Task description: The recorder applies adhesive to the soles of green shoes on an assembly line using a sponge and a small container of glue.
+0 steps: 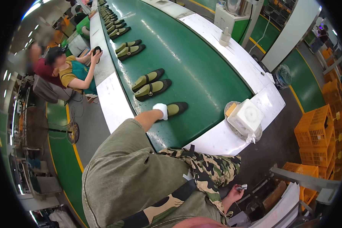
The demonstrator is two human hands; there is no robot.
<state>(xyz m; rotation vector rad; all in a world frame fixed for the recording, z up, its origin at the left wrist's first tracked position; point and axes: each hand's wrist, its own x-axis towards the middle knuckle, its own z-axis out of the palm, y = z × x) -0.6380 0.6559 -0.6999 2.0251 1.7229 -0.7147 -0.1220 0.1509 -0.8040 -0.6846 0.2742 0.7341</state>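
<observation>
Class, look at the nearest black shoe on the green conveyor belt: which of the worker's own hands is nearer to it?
Left. The left hand, in a white glove, is on the black shoe on the conveyor belt. The right hand hangs low beside the hip, holding a small silvery object, well off the belt.

My left arm stretches forward and up, its hand point(161, 110) in a white glove, fingers closed downward. My right hand point(233, 193) hangs low beside my hip, bare, fingers curled shut around something small.

We see our gloved left hand point(161, 110) on a black shoe point(176, 109) on the green belt point(201, 76) — our right hand point(233, 194) holds a small silvery object point(242, 187).
</observation>
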